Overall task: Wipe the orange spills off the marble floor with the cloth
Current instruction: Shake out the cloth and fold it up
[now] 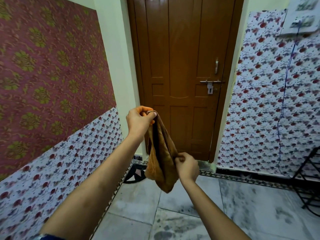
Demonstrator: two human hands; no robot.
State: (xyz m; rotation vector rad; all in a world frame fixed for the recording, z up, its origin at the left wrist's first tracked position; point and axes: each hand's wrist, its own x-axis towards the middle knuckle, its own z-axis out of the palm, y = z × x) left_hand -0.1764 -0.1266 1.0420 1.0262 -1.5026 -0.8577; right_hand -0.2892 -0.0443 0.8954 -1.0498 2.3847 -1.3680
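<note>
Along the left, a wall (52, 70) is seen papered in maroon with green motifs above and a white floral print below. The left hand (138, 119) is raised at mid-frame, arm extended forward, its thumb and fingers pinching the top corner of the cloth (161, 153). The cloth, brown-orange and folded lengthwise, is held hanging in the air in front of the brown door (183, 66), clear of the marble floor (225, 210). Lower and to the right, the right hand (187, 166) is held with fingers curled, pinching the cloth's side edge near its lower part. A metal latch (210, 84) is seen on the door. At the far right, a dark metal rack (310, 179) stands against the floral wall, and a blue cord (284, 94) hangs beside it. Dark smudges are noted on the floor tiles; whether any orange spill lies there cannot be told.
</note>
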